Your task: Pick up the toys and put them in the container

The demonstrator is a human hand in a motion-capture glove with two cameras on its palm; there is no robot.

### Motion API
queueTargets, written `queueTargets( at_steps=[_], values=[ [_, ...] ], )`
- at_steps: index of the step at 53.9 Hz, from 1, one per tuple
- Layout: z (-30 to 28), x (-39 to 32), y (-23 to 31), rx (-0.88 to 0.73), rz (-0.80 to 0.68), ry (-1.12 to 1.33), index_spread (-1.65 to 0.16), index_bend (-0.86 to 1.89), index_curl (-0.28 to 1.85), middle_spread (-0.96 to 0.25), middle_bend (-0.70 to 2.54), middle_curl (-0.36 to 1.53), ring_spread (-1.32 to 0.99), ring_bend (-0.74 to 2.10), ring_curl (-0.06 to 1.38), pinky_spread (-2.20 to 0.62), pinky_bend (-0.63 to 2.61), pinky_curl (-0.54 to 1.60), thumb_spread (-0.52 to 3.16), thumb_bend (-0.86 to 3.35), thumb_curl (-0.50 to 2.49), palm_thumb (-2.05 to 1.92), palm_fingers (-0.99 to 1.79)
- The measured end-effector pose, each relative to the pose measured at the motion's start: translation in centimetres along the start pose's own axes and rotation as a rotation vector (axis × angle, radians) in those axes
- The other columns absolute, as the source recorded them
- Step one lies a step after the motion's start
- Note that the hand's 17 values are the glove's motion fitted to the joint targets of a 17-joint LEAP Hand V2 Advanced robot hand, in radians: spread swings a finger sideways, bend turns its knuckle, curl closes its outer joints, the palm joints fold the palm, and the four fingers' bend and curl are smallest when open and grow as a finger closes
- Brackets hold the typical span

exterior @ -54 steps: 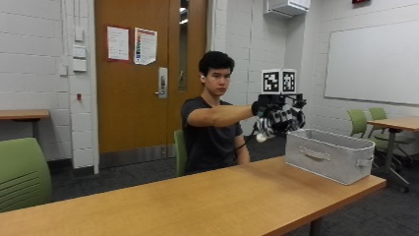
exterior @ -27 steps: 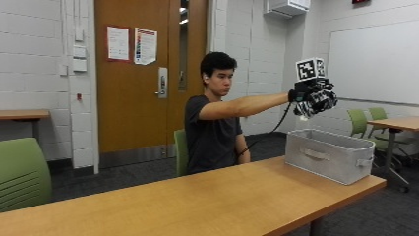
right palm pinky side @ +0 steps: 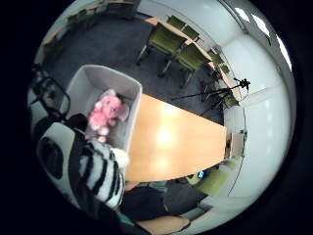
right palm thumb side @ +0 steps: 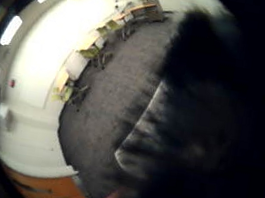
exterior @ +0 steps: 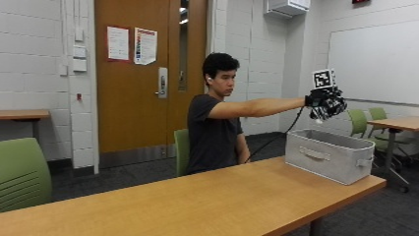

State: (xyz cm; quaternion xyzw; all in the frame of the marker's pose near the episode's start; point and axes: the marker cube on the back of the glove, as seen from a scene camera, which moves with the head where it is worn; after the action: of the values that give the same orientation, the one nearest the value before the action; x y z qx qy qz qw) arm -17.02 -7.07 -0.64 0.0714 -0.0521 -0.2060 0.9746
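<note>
A person at the table stretches the gloved right hand (exterior: pixel 325 104) out above the grey fabric container (exterior: pixel 327 154) at the table's right end. The hand grips a black-and-white striped plush toy (exterior: pixel 330 108), held in the air over the bin. In the little finger side palm view the striped toy (right palm pinky side: pixel 100 177) sits close to the palm, and the container (right palm pinky side: pixel 87 84) lies below with a pink plush toy (right palm pinky side: pixel 105 113) inside it. The striped toy (right palm thumb side: pixel 192 134) fills much of the thumb side palm view.
The long wooden table (exterior: pixel 196 201) runs from the front left to the container. Green chairs (exterior: pixel 21 172) stand at the left, and more chairs and a table (exterior: pixel 393 123) stand behind the bin. A tripod (right palm pinky side: pixel 230 88) stands across the room.
The arm has swung to the right and straightened, carrying the striped toy from in front of the person's chest to above the container.
</note>
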Motion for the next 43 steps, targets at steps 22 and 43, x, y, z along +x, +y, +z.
queueTargets(
  at_steps=[22,43],
  values=[
    [3.2,-3.9,2.5,-0.2,-0.05,-0.013,-0.32,0.08,0.23,-0.05,0.4,0.56,-0.19,0.96,0.35,-0.23,1.16,0.47,1.04,-0.14,0.65,-0.17,-0.04],
    [0.7,10.3,8.7,-0.144,0.17,0.04,-0.29,0.16,0.28,0.01,0.34,0.5,-0.18,0.78,0.26,-0.15,1.03,0.37,1.01,-0.12,0.33,-0.16,-0.02]
  ],
)
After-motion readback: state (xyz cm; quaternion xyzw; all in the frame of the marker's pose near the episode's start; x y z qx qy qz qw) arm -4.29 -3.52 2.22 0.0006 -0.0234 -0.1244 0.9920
